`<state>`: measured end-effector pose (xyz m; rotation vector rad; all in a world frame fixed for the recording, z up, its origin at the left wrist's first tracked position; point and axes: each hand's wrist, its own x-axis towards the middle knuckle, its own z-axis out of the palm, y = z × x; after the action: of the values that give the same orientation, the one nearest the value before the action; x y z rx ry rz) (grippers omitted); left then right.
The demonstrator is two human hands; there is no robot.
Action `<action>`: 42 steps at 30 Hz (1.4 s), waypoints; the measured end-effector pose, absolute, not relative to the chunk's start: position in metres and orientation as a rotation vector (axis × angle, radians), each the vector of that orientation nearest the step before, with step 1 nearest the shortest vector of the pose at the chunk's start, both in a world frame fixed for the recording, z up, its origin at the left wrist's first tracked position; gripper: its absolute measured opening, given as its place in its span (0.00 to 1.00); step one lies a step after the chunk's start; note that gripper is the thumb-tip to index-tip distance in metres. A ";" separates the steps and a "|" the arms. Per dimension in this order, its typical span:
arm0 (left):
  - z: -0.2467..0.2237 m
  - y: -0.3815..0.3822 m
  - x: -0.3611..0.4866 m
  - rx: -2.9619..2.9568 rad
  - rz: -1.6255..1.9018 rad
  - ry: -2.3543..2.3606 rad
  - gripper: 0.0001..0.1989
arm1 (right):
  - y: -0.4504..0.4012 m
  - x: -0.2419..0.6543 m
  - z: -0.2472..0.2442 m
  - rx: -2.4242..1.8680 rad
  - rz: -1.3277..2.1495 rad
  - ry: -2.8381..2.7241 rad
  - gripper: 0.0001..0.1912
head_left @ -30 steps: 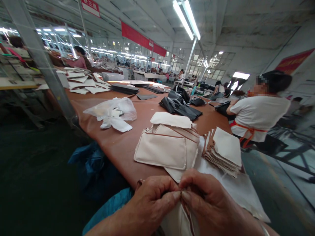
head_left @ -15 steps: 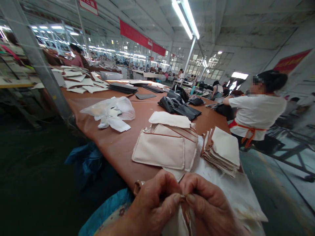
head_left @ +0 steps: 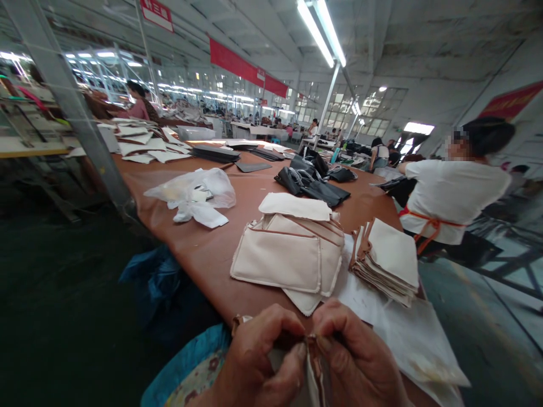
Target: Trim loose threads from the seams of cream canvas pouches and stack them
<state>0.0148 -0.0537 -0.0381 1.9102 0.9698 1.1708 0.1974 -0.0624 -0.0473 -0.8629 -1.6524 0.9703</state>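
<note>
At the near edge of the table, my left hand and my right hand meet, thumbs and fingers pinching the top of a cream fabric piece with brown edging. The piece hangs edge-on between them, and much of it is hidden by my hands. Just beyond lies a loose pile of cream sewn pouches with brown trim. To the right of that pile, a neat stack of cream pieces with brown edges rests partly on white plastic sheeting.
The table has a brown covering. A crumpled clear plastic bag lies left, black bags farther back, and white panels at far left. A metal post stands by the left edge. A person in white works on the right.
My thumbs have slid slightly down and apart along the brown edge, with the piece still held. The whole view has shifted a little, so things appear slightly farther right.
</note>
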 end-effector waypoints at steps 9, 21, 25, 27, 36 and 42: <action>-0.026 -0.046 0.020 1.557 0.956 1.117 0.09 | -0.053 0.206 -0.022 -0.993 0.557 -1.959 0.06; -0.032 -0.046 0.035 1.426 0.983 1.004 0.12 | -0.064 0.220 -0.021 -1.058 -0.375 -2.355 0.09; -0.030 -0.048 0.037 1.457 0.991 1.052 0.12 | -0.063 0.218 -0.021 -1.008 -0.457 -2.277 0.10; -0.030 -0.049 0.039 1.495 1.003 1.074 0.12 | -0.063 0.217 -0.020 -0.969 -0.601 -2.251 0.10; -0.035 -0.055 0.047 1.745 1.074 1.127 0.10 | -0.055 0.217 -0.013 -1.137 0.207 -2.124 0.11; -0.045 -0.051 0.046 1.508 1.033 0.996 0.08 | -0.053 0.214 -0.029 -1.072 1.566 -1.176 0.06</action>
<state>0.0457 -0.0506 -0.0448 1.5082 0.9961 1.0333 0.2138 -0.0525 -0.0290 -1.0723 -1.1760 1.5664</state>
